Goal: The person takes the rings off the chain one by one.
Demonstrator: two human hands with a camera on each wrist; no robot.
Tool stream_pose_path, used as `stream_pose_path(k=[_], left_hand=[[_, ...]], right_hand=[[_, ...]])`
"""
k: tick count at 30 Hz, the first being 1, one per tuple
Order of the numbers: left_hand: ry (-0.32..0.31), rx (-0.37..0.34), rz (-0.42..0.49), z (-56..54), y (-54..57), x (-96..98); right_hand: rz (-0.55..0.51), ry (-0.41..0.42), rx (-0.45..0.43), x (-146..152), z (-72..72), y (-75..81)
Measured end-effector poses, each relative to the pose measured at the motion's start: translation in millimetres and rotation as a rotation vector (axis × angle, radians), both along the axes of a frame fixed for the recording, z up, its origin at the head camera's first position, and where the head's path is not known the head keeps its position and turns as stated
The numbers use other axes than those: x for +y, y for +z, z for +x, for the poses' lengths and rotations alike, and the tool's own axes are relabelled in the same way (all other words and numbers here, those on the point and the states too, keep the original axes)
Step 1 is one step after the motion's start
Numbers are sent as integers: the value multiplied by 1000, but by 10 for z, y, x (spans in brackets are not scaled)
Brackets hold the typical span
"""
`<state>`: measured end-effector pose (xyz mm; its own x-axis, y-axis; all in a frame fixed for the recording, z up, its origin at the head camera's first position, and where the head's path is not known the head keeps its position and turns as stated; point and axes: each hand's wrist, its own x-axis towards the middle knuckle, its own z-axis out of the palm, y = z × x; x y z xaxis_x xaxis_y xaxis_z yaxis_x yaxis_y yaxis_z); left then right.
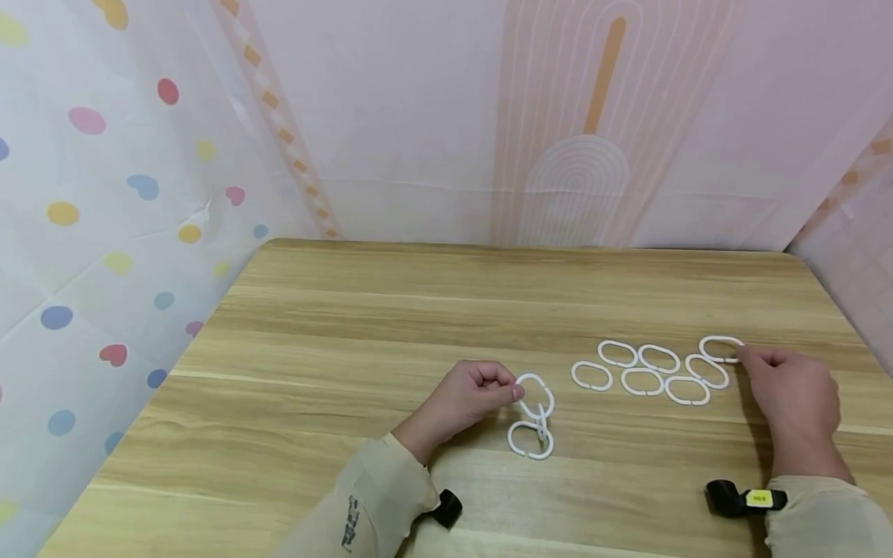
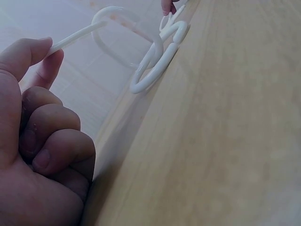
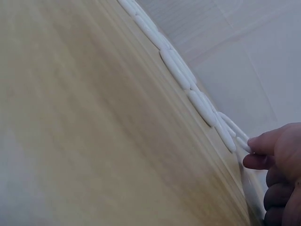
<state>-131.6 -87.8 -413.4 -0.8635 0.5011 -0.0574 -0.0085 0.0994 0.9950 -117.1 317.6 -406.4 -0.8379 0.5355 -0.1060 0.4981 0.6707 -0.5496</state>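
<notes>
My left hand (image 1: 469, 403) pinches the edge of a white oval plastic link (image 1: 551, 391) between thumb and index finger, its other fingers curled in. Through that link passes a second link (image 1: 541, 422), seen edge-on in the head view. A third link (image 1: 515, 446) hangs on it and lies against the table. At the far right end of a group of loose links, my right hand (image 1: 798, 391) pinches another white link (image 1: 718, 339) by its right end. The right wrist view shows this pinched link (image 3: 233, 123) tilted, its near end raised.
Several loose white links (image 1: 643, 370) lie close together on the wooden table (image 1: 391, 310), left of my right hand. Each shows a small gap in its side. Patterned cloth (image 1: 418, 116) hangs behind the table, and dotted cloth (image 1: 105, 271) hangs at the left.
</notes>
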Motion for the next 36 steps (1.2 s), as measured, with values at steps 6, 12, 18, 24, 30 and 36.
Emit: stream_pose_path(k=[6,12,18,24,30,36], left_hand=[[3,7,-5,-1,10,0],[-7,16,-9,-12,20,3],[-6,12,-11,-11,4,7],[2,11,-17,-13,-11,12],[2,8,-17,-15,-14,12],[-1,8,-12,-22,-32,7]], right_hand=[[13,9,-20,2,-2,30],[25,7,-16,-3,-1,42],[27,13,-12,1,-2,27],[25,16,-19,15,-14,5],[16,13,-12,20,-21,-19],[12,37,62,-5,-14,-31]])
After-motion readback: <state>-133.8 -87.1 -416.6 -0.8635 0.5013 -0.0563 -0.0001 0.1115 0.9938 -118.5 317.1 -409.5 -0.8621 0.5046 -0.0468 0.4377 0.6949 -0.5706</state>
